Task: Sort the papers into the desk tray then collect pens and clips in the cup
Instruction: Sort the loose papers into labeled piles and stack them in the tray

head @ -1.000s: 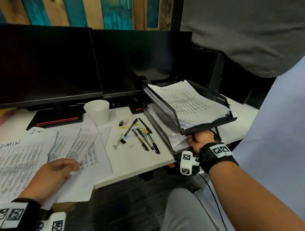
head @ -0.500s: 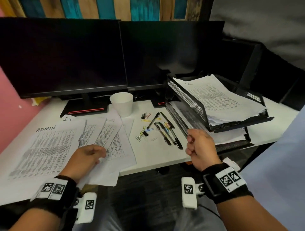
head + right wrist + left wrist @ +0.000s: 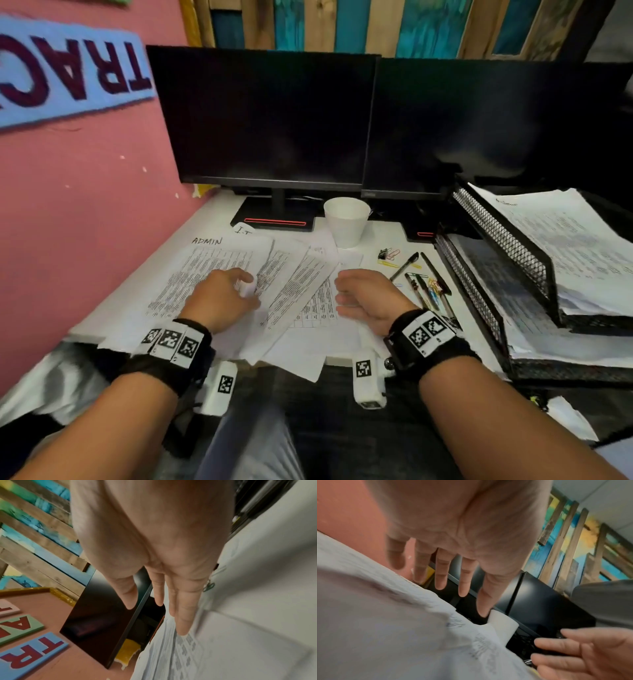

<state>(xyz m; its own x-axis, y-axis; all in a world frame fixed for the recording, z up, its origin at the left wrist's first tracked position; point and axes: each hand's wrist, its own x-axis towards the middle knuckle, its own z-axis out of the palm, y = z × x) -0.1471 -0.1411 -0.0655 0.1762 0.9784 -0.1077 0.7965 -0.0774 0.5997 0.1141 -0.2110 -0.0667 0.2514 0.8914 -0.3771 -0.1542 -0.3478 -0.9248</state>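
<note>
Loose printed papers [image 3: 294, 291] lie fanned over the desk's left half, one headed ADMIN. My left hand [image 3: 239, 284] is over the left sheets with straight fingers [image 3: 465, 582], holding nothing; a sheet's edge curls up beside it. Just to its right, my right hand [image 3: 346, 291] hovers over the papers [image 3: 180, 655], its fingers [image 3: 181, 622] straight and empty. The black mesh desk tray [image 3: 496, 236] at the right holds paper stacks on both tiers. A white cup [image 3: 346, 222] stands behind the papers. Pens [image 3: 424, 284] and coloured clips [image 3: 388, 255] lie between the cup and the tray.
Two dark monitors [image 3: 274, 116] on stands fill the back of the desk. A pink wall [image 3: 85, 205] with a blue sign borders the left. The papers overhang the desk's front edge [image 3: 308, 363] above my lap.
My right hand left the tray's lower tier and came left over the loose papers. My left hand slid forward across the sheets. The head view swung left.
</note>
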